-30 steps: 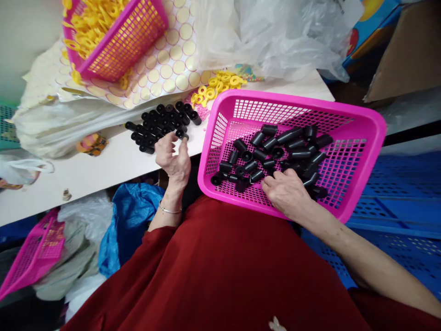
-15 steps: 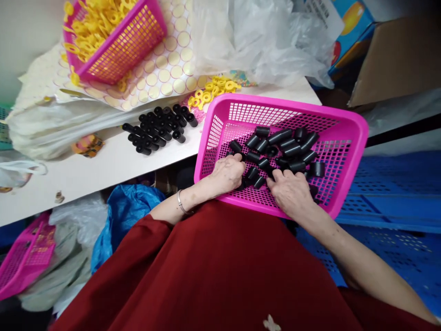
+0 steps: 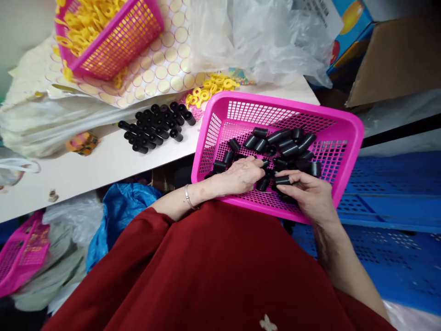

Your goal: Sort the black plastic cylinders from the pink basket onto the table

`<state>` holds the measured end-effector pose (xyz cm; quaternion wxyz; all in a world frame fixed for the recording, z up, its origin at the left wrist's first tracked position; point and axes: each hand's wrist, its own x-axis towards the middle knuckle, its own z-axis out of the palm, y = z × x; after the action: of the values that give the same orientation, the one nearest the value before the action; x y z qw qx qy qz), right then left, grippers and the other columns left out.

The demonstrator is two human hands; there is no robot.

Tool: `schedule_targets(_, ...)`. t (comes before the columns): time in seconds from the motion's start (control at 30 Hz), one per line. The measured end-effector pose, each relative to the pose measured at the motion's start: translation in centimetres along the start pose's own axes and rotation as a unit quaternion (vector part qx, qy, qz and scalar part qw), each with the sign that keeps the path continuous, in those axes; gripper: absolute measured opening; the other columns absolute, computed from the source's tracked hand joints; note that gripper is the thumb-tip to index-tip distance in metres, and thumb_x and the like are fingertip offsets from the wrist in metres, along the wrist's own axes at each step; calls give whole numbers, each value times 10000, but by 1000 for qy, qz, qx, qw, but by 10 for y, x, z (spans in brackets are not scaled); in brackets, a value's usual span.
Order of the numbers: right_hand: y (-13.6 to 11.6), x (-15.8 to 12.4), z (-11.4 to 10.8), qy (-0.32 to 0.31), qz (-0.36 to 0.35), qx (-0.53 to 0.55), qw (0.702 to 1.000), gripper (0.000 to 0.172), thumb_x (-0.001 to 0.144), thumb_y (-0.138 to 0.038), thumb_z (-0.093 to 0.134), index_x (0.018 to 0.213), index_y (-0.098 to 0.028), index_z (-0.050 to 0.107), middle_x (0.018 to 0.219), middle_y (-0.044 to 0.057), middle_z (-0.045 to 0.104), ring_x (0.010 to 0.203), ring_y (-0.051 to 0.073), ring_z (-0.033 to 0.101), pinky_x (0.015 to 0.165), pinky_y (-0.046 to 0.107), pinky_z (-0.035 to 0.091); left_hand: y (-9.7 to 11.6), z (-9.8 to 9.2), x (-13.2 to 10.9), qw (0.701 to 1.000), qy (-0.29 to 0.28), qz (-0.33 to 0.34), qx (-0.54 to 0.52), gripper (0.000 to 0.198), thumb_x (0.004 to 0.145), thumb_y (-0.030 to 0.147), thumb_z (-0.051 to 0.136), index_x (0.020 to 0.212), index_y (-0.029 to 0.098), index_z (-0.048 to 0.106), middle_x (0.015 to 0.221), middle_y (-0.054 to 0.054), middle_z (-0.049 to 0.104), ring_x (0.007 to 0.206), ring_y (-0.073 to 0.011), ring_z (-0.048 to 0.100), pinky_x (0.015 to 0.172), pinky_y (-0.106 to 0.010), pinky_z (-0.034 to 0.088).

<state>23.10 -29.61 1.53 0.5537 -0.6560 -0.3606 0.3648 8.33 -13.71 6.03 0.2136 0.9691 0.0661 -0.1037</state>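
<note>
A pink plastic basket [image 3: 347, 133] holds many loose short black plastic tubes [image 3: 289, 149]. Inside it, my right hand [image 3: 313, 193] pinches one black tube [image 3: 283, 180] between thumb and fingers, tilted nearly level above the others. My left hand [image 3: 243, 175] reaches over the basket's near rim with its fingers curled down among the tubes. A tube end shows beside its fingertips, but what the fingers hold is hidden. On the white table to the left, a block of black tubes [image 3: 155, 126] stands upright in close rows.
Yellow ring-shaped pieces [image 3: 210, 87] lie behind the basket. A second pink basket [image 3: 117, 50] full of yellow pieces stands at the back left. Clear plastic bags [image 3: 255, 41] and a cardboard box [image 3: 396, 59] are behind. Blue perforated crates [image 3: 392, 193] stand at the right.
My right hand has lifted and turned, now with a black tube in its fingers. My left hand has moved right across the basket, closer to the right hand.
</note>
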Motion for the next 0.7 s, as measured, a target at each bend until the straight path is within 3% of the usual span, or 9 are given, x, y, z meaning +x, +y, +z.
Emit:
schedule_targets(0.1, -3, -7, 3, 101, 54, 138, 984, 342, 584, -267, 883, 817, -232, 635, 867, -9, 746, 763, 148, 691, 727, 319, 591, -1, -9, 9, 999, -30, -12, -21, 212, 747, 20, 490, 843, 132, 643, 875, -76, 609, 807, -183, 561, 734, -317, 458)
schedule_targets(0.17, -7, -11, 2, 134, 74, 191, 970, 438, 561, -255, 901, 918, -254, 647, 831, -25, 750, 732, 139, 701, 689, 292, 605, -4, -16, 14, 999, -20, -36, -6, 240, 743, 16, 495, 881, 128, 656, 901, -85, 616, 813, -191, 562, 720, -324, 450)
schedule_targets(0.27, -9, -17, -1, 122, 106, 244, 956, 438, 596, -289, 891, 976, -252, 675, 848, -9, 760, 742, 152, 728, 698, 297, 629, -5, -19, 24, 999, 7, 10, 40, 250, 747, 33, 528, 918, 138, 677, 1011, -114, 621, 940, -240, 552, 751, -350, 434)
schedule_targets(0.37, -7, -20, -3, 101, 125, 274, 948, 365, 636, -338, 871, 945, -235, 706, 882, 19, 769, 780, 175, 749, 744, 321, 643, -1, -9, 40, 991, -13, 109, 74, 260, 733, 56, 602, 952, 161, 693, 1031, -118, 624, 1050, -281, 515, 767, -357, 400)
schedule_targets(0.43, -4, -21, -4, 98, 131, 284, 945, 348, 650, -359, 861, 939, -237, 712, 882, 23, 769, 784, 182, 753, 743, 327, 648, 1, 0, 51, 986, -25, 142, 89, 301, 727, 62, 627, 1001, 165, 693, 1012, -116, 631, 1071, -288, 504, 774, -358, 377)
schedule_targets(0.53, -1, -22, -4, 108, 140, 293, 940, 346, 644, -376, 863, 927, -239, 718, 851, 13, 763, 748, 174, 749, 702, 313, 649, 1, 7, 64, 983, -29, 145, 107, 274, 728, 80, 626, 984, 145, 696, 1044, -127, 631, 1094, -297, 492, 783, -368, 353)
schedule_targets(0.7, -2, -24, 3, 148, 99, 276, 944, 314, 675, -329, 844, 946, -247, 708, 814, -9, 737, 668, 141, 715, 632, 290, 635, -7, 0, 67, 987, -27, 146, 55, 145, 720, 120, 623, 851, 139, 685, 1033, -109, 657, 1083, -288, 517, 801, -369, 385)
